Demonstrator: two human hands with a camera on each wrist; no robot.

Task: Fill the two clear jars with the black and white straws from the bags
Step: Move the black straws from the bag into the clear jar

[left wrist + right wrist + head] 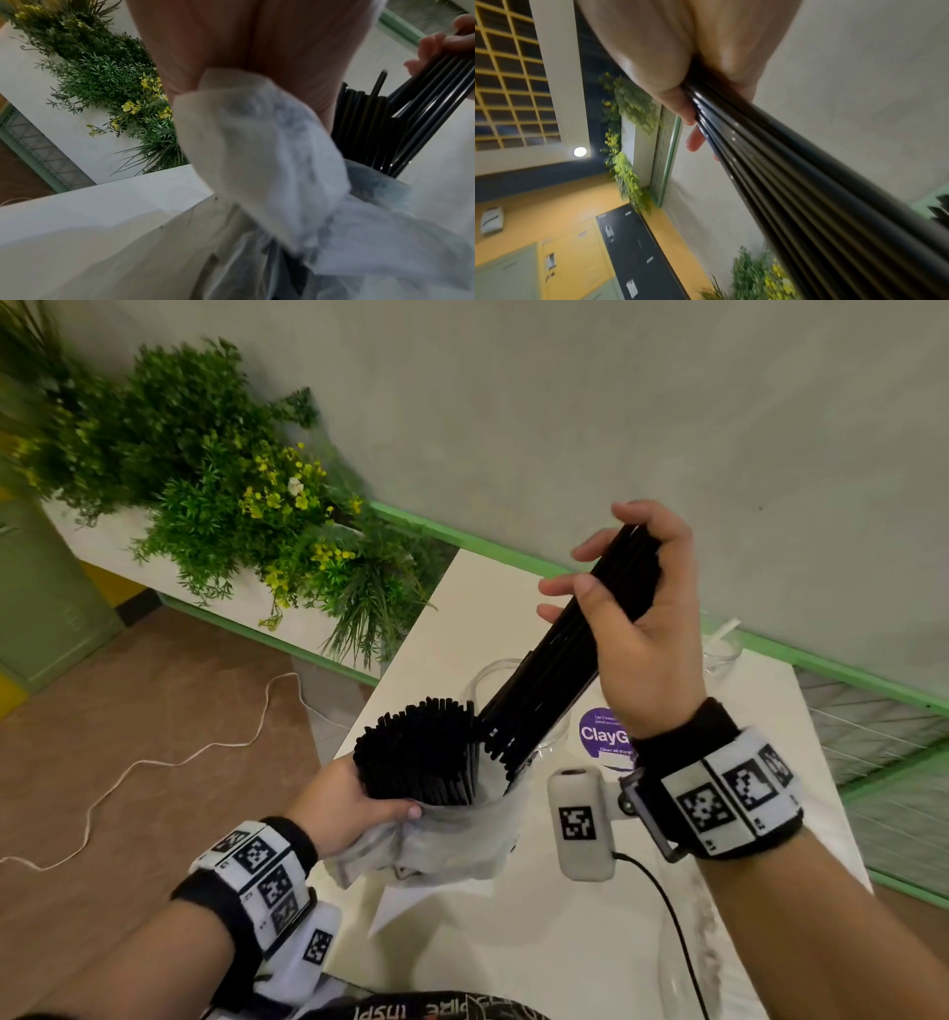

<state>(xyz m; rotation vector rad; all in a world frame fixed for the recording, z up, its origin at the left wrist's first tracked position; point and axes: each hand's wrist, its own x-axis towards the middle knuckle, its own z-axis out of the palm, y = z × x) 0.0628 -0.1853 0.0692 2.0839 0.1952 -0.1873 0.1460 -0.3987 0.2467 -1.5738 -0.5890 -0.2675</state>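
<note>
Straws, black: right hand [634,608] grips a slanted bundle [565,654], lower ends at the clear jar [490,677] mouth. Left hand [341,803] clutches the plastic bag [436,845] with remaining straws [421,752] upright, above the white table [513,942].

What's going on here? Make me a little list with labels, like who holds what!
left hand: grips the plastic bag with black straws standing in it
right hand: holds a pulled-out straw bundle, tilted, lower ends near the bag
clear jar: on the white table, behind the bundle
second jar: farther right, one white straw in it
purple sticker: on the table
</note>
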